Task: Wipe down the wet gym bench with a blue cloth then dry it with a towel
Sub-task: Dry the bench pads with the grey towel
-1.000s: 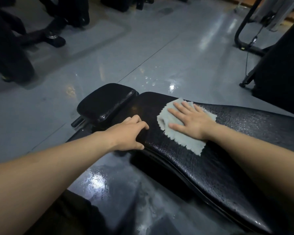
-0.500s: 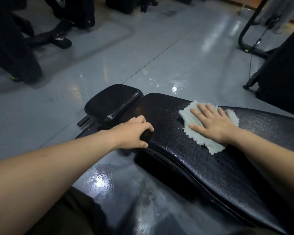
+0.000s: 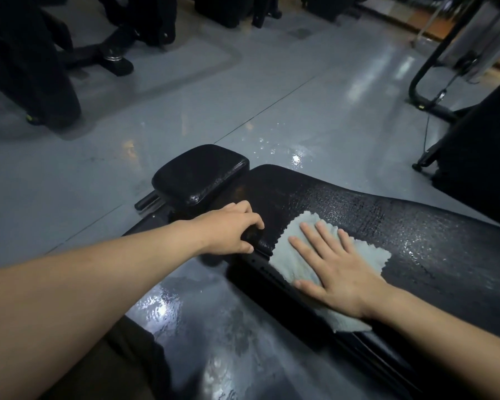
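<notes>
The right hand point(image 3: 334, 268) lies flat on the blue cloth point(image 3: 298, 255), fingers straight and a little spread, palm pressing down. That broad, flat press looks chosen to keep as much of the cloth as possible against the padding, so it picks up water rather than skating over it. The cloth sits on the near side of the bench point(image 3: 416, 226), toward its narrow end, with one corner hanging over the near edge below the wrist.

The left hand point(image 3: 231, 226) curls over the edge at the narrow end of the surface, fingers wrapped across the top and thumb below. This grip probably steadies the bench and braces the person's lean while the other arm works.

The surface is black textured padding, and droplets glint across the stretch to the right of the cloth, so that part appears unwiped. The patch nearest the left hand looks duller, though the light is too dim to call it dry. A small separate pad point(image 3: 199, 176) stands just beyond the narrow end, on a dark frame.

No towel is in view, so drying seems some way off.

The floor point(image 3: 272, 90) is smooth grey and glossy, with splashes of water near the bench's far side and a wet sheen below its near edge. Dark exercise machines point(image 3: 32, 67) stand at the upper left, and a curved black frame point(image 3: 425, 79) with a thin cable at the upper right.
</notes>
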